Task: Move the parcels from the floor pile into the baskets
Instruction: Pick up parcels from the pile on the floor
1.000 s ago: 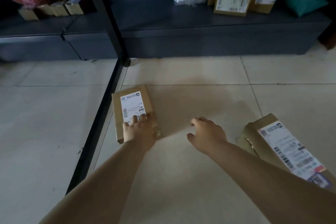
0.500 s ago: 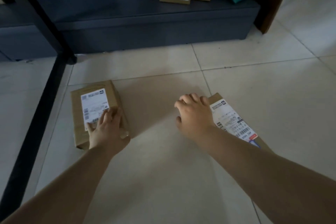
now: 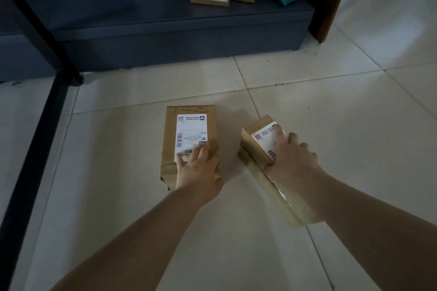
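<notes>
Two hands, one on each parcel on the floor.

Head view: the left hand (image 3: 199,169) grips the near end of the left parcel (image 3: 190,134), fingers on its label; just right of that parcel, the right hand (image 3: 292,157) lies curled over the right parcel (image 3: 259,143), which is tilted.

Bare floor tiles (image 3: 343,125) right of both parcels; dark shelf base (image 3: 179,40) blocks behind.
</notes>
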A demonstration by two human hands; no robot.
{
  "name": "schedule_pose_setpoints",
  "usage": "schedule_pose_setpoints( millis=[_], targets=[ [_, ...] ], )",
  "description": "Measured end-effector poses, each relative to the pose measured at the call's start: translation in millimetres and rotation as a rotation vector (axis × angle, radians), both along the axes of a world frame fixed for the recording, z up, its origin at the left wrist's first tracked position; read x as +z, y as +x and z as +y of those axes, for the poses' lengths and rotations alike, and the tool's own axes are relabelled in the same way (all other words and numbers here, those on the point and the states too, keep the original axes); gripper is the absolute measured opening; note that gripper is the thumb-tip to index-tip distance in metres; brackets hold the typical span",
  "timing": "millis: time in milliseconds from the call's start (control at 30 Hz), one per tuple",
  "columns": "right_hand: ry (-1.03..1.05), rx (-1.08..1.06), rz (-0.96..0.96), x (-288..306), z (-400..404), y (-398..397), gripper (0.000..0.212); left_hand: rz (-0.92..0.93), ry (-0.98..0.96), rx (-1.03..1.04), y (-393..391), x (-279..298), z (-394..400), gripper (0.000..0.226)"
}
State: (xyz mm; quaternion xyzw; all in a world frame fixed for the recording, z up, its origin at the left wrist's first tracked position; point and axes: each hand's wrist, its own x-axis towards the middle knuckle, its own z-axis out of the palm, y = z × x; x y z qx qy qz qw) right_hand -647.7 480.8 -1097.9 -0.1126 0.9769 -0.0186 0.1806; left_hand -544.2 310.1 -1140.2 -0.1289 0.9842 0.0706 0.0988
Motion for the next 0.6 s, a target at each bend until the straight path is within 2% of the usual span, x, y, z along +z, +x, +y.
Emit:
schedule_pose_setpoints(
  millis=[100, 167, 367, 500, 600],
  targets=[
    [-0.022, -0.022, -0.004, 8.9, -5.8, 0.1, 0.099, 0.020, 0.134, 0.033, -0.3, 5.2, -1.6, 0.066],
    [-0.029, -0.041, 0.016, 19.2, -18.2, -1.2, 0.094, 0.068, 0.289, 0.096, -3.9, 10.3, 1.1, 0.066],
    [-0.174, -0.020, 0.159, 81.6, -72.9, -14.2, 0.086, 0.304, 0.970, 0.439, -26.9, 50.4, 6.5, 0.051],
    [-0.314, -0.001, 0.213, 117.8, -114.7, -17.7, 0.087, 0.539, 1.250, 0.454, -34.4, 85.8, -11.3, 0.043],
    [-0.475, 0.002, 0.168, 124.6, -135.6, -14.3, 0.083, 0.666, 1.314, 0.549, -31.2, 100.8, -34.5, 0.039]
  ],
)
